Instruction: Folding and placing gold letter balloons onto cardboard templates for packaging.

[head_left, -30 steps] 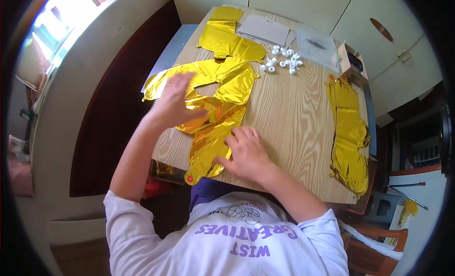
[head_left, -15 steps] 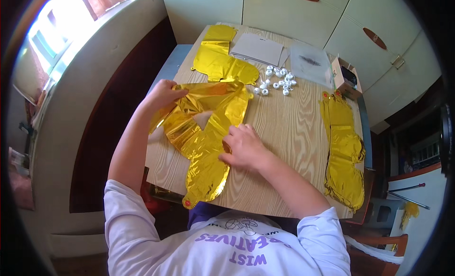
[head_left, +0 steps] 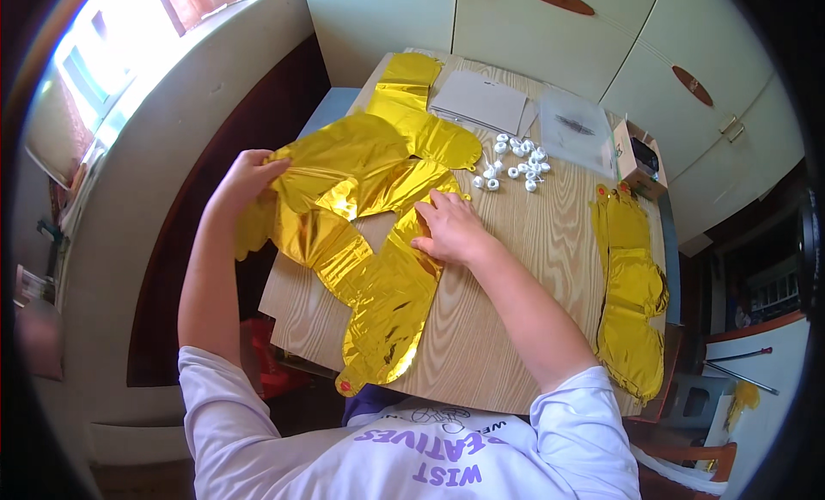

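Observation:
A large shiny gold foil balloon (head_left: 387, 315), flat and uninflated, lies partly unfolded on the left of the table. Its upper left part is lifted and hangs past the table's left side, pinched at the edge by my left hand (head_left: 243, 184). On the balloon's right limb rests my right hand (head_left: 453, 228), fingertips on the foil and thumb apart. A gap in the foil lets the wood show through. Just beyond lies another gold foil balloon (head_left: 408, 100), partly covered by the raised foil.
Several small white ribbon rolls (head_left: 530, 168) lie near grey card sheets (head_left: 479, 100) and a clear plastic bag (head_left: 577, 126). A small open cardboard box (head_left: 640, 161) stands at the far right corner. Folded gold foil balloons (head_left: 632, 285) lie along the right edge of the wooden table (head_left: 524, 328).
My left hand has pulled the foil outward to the left, spreading the balloon wider. My right hand has slid farther up the right limb, its fingers straighter.

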Tool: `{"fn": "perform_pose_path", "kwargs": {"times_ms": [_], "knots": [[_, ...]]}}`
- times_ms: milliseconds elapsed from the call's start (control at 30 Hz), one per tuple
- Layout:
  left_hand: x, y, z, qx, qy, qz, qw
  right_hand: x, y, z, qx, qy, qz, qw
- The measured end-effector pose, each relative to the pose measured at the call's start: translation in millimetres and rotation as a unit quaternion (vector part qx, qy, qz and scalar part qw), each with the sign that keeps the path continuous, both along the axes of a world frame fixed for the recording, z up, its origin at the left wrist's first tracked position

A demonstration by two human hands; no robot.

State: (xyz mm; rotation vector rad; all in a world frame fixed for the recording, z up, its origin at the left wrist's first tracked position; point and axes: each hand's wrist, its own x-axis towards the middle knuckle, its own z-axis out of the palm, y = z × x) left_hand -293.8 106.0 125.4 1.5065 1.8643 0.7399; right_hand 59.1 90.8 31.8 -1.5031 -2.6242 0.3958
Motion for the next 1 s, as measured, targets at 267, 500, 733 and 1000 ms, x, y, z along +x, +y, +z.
{"fn": "perform_pose_path", "kwargs": {"times_ms": [267,500,733,1000], "knots": [[-160,-3,-22,0.084,0.046,0.211,0.973,-3,3,10,-0.028,-0.032,0.001,0.999],[-264,-78,39,0.408,0.34,0.475,0.701,-8,4,9,-0.03,-0.044,0.008,0.999],[24,-165,119,0.427,0.325,-0.019,0.843,27,-15,3,-0.006,0.247,0.004,0.969],[169,-237,139,0.322,-0.289,-0.213,0.876,111,-103,82,-0.312,0.589,0.167,0.727]]}}
